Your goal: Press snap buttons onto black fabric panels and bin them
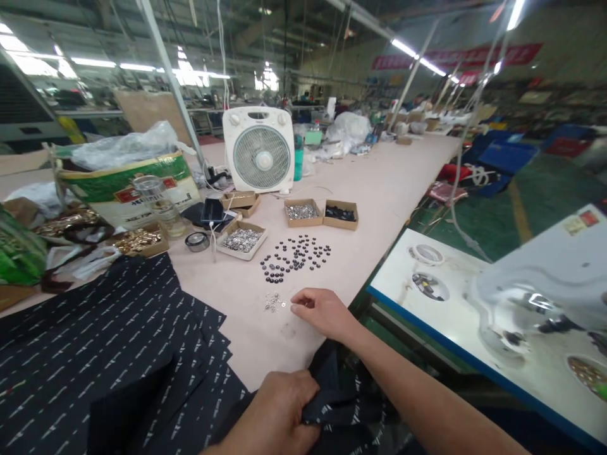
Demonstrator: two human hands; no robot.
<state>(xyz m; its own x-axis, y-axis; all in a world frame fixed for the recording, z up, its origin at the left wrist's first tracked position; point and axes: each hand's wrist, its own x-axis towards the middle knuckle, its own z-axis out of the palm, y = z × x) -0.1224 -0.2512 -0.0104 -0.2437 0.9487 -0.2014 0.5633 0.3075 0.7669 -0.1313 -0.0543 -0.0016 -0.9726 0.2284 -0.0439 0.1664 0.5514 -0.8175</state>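
Head view: the pinkish table (393,180) reaches well beyond the white fan (262,155); its right-hand edge slants away past that fan. Far beyond the fan, to its right, a red banner (455,57) carries writing too blurred to read. The dark cloth stack (152,328), nearer than the fan and left, repeats white script too small to read; its stepped edge faces right. A sewing machine (550,284), right of the fan, bears an illegible red label. Left of the fan, a carton (111,193) shows partly hidden lettering.

The held cloth (351,407), nearest side of the fan, stretches rightward from the left hand (282,404), whose fingers close round a fold. Beyond it, the right hand (322,309) curls, thumb and forefinger close, pointing left; whether they pinch anything, I cannot tell. In front of the fan lie black discs (281,274), pink surface showing between them and the edge; nearer, beside the right fingertips, silver pieces (272,302).
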